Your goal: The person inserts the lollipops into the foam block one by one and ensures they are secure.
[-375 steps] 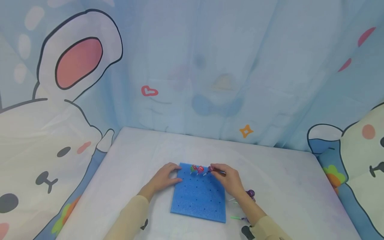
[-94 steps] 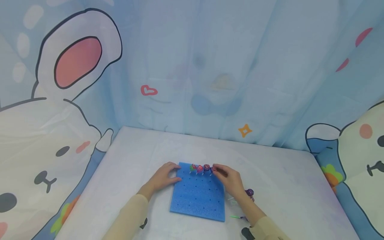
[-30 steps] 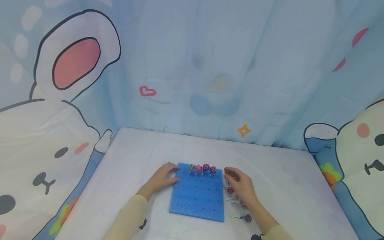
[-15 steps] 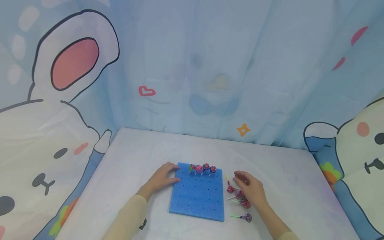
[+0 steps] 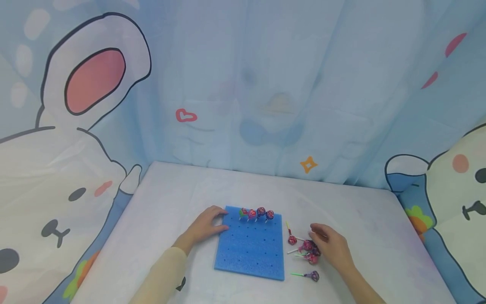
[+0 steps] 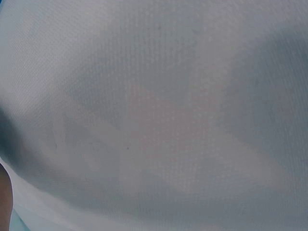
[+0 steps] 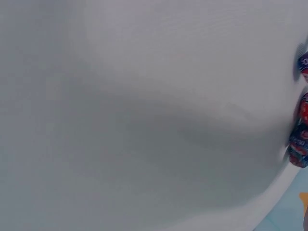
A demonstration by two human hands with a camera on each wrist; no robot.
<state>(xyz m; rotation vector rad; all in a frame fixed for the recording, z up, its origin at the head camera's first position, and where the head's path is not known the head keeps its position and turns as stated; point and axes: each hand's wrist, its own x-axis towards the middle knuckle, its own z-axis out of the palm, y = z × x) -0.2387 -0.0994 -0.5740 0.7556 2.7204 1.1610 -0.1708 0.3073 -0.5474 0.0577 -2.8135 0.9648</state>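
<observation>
A blue foam board (image 5: 248,249) with small holes lies on the table. Along its far edge stand several wrapped lollipops in a row, from a green-red lollipop (image 5: 243,212) at the left to a purple lollipop (image 5: 270,215) at the right. My left hand (image 5: 205,225) rests at the board's left edge, thumb and fingers spread. My right hand (image 5: 335,248) hovers just right of a loose pile of lollipops (image 5: 308,245), its fingers relaxed with nothing visible in them. Lollipop heads (image 7: 299,144) show at the right edge of the right wrist view.
Right of the board, a red lollipop (image 5: 292,240) with a yellow stick lies at the pile's left. Nearer the front lies a purple lollipop (image 5: 314,276) with a green stick. A pale cloth covers the table (image 5: 182,185); a printed curtain (image 5: 228,84) hangs behind.
Two more lollipops now stand in the far row. My right hand has let go of the rightmost one and moved right and nearer to beside the pile. My left hand stays put.
</observation>
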